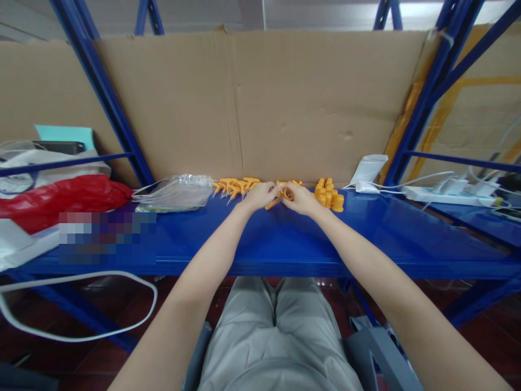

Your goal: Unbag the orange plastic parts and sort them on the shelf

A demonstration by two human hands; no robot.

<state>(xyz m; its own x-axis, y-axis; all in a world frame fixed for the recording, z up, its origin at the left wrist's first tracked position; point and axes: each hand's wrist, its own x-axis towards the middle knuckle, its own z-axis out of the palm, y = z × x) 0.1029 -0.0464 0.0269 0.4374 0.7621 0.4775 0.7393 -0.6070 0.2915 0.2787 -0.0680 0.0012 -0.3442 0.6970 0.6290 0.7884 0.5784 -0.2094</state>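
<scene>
My right hand (302,200) is closed around a hollow orange plastic piece (288,193), its round opening showing between the fingers. Close against it, my left hand (260,196) has its thumb and fingers pinched together; what lies between them is hidden. Below the fingertips an orange rod-like part (272,204) sticks out to the left. Several orange T-handled corkscrews (234,187) with silvery twisted metal ends lie left of my left hand. Several orange hollow plastic pieces (325,194) are grouped to the right of my right hand. More orange parts (295,183) lie behind the hands.
The blue shelf table (293,239) is backed by a cardboard sheet (305,103). Clear plastic bags (179,193) and a red bag (69,198) lie left. A white packet (369,171) and a power strip with cables (451,196) are right. Blue posts stand both sides.
</scene>
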